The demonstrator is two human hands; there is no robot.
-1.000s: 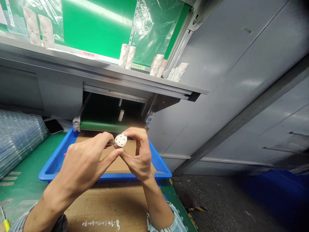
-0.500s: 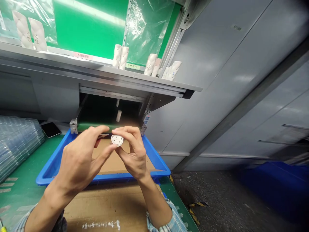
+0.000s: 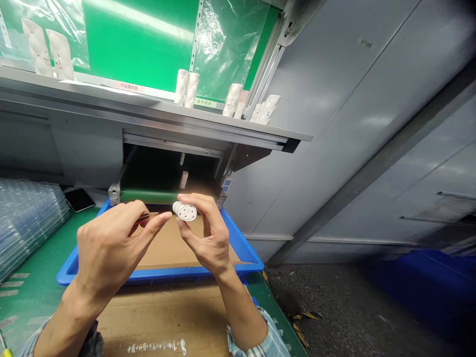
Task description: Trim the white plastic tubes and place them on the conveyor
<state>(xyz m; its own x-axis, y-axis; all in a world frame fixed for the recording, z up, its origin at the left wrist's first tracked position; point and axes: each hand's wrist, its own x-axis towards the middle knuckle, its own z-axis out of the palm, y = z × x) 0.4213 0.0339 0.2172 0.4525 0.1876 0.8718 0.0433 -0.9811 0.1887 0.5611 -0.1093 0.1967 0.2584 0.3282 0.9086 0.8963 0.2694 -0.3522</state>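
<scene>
My right hand [image 3: 208,233] pinches a small white cylindrical part [image 3: 185,211] between thumb and fingers, with its holed end face turned toward me. My left hand [image 3: 111,243] holds a thin dark metal tool [image 3: 150,215], perhaps tweezers or a pick, between thumb and forefinger. The tool's tip sits just left of the white part, a small gap apart. Both hands hover above a blue plastic tray [image 3: 148,275] lined with cardboard [image 3: 171,245]. Fingers hide part of the white piece.
White cylindrical parts [image 3: 233,99] stand on a metal shelf [image 3: 148,111] above a green belt [image 3: 148,197]. Stacked clear plastic trays [image 3: 26,223] and a phone [image 3: 79,200] lie left on a green mat [image 3: 33,307]. Grey cabinets [image 3: 353,99] rise right.
The white part has turned, now showing its cylindrical side as well as its end face. My left hand has drawn slightly left, and the tool's tip sits a little further from the part.
</scene>
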